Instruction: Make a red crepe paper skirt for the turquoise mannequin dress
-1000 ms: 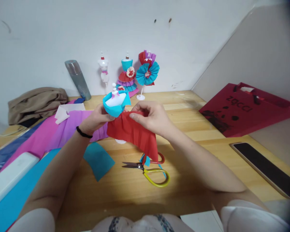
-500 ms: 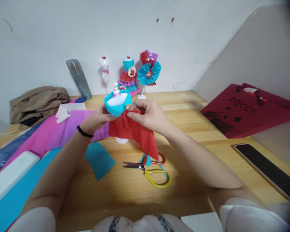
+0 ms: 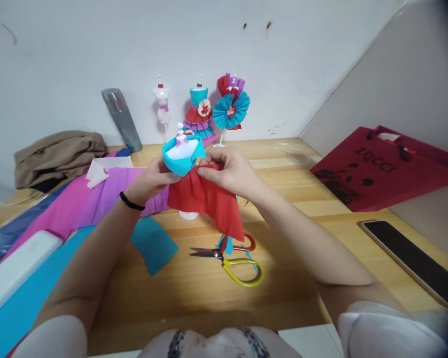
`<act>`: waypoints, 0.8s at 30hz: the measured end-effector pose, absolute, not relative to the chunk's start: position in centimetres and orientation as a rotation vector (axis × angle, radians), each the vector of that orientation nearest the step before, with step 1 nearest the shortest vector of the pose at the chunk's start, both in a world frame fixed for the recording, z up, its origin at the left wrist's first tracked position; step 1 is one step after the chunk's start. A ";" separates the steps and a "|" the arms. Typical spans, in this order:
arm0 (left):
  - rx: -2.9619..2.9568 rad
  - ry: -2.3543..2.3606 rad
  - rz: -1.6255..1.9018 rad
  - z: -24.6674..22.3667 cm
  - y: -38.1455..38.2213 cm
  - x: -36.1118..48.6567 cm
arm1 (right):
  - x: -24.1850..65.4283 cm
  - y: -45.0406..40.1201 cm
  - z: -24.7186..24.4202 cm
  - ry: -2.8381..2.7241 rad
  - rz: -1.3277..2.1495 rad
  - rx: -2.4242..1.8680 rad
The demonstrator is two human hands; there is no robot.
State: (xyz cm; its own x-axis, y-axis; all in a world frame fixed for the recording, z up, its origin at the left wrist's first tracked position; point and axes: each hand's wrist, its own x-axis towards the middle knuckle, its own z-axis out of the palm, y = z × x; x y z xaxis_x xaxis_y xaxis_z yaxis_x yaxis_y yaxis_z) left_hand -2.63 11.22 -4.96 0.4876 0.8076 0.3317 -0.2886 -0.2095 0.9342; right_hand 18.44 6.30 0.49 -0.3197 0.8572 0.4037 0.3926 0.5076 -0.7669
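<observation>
A small white dress form [image 3: 181, 147] stands in front of me, its top wrapped in blue crepe paper [image 3: 179, 165]. My left hand [image 3: 156, 180] is closed round the form's left side, its thumb pressed just below the blue wrap. Between the thumb and fingers of my right hand [image 3: 226, 171] is the upper edge of a strip of red crepe paper [image 3: 209, 199]. That strip is gathered in folds at the form's waist and hangs down to the right. Its free end reaches the scissors [image 3: 224, 256], which lie with blades apart. The form's waist is hidden.
Behind stand several dress forms, one bare-looking [image 3: 163, 107] and others dressed in coloured paper [image 3: 199, 114]. A grey flask [image 3: 123, 122], brown cloth [image 3: 59, 156] and purple paper [image 3: 112, 191] are at left. A blue scrap [image 3: 154, 245] lies near the scissors. A red bag [image 3: 381, 169] and phone [image 3: 414, 258] are at right.
My right fingers have shifted slightly along the red strip's gathered edge. The strip's hanging end has risen a little. My left hand keeps its hold, and the view has tilted slightly.
</observation>
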 end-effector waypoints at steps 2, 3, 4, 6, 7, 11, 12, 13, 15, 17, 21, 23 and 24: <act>1.439 0.485 1.065 -4.9 11.1 -2.5 | 18.5 6.4 0.4 -1.921 0.702 -1.025; 1.431 0.480 1.059 -4.8 11.1 -2.5 | 18.5 6.4 0.4 -1.924 0.702 -1.024; 1.424 0.475 1.057 -4.8 11.0 -2.4 | 18.5 6.5 0.4 -1.928 0.700 -1.025; 1.422 0.473 1.061 -4.6 10.9 -2.4 | 18.6 6.5 0.3 -1.935 0.684 -1.033; 1.426 0.474 1.069 -4.6 10.9 -2.3 | 18.6 6.5 0.3 -1.936 0.672 -1.037; 1.426 0.468 1.094 -4.4 10.7 -2.3 | 18.5 6.4 0.3 -1.944 0.657 -1.065; 1.420 0.468 1.097 -4.5 10.7 -2.3 | 18.5 6.3 0.3 -1.947 0.659 -1.070; 1.413 0.472 1.100 -4.5 10.7 -2.3 | 18.5 6.3 0.4 -1.949 0.660 -1.072; 1.401 0.488 1.107 -4.5 10.7 -2.3 | 18.4 6.2 0.5 -1.949 0.655 -1.066; 1.394 0.495 1.109 -4.5 10.7 -2.3 | 18.3 6.1 0.5 -1.952 0.635 -1.058; 1.438 0.468 1.082 -4.4 10.8 -2.4 | 18.2 6.1 0.7 -1.969 0.590 -1.064; 1.465 0.467 1.065 -4.4 10.8 -2.4 | 18.2 6.3 0.8 -1.978 0.594 -1.080; 1.469 0.469 1.061 -4.5 10.8 -2.4 | 18.1 6.4 0.8 -1.978 0.603 -1.093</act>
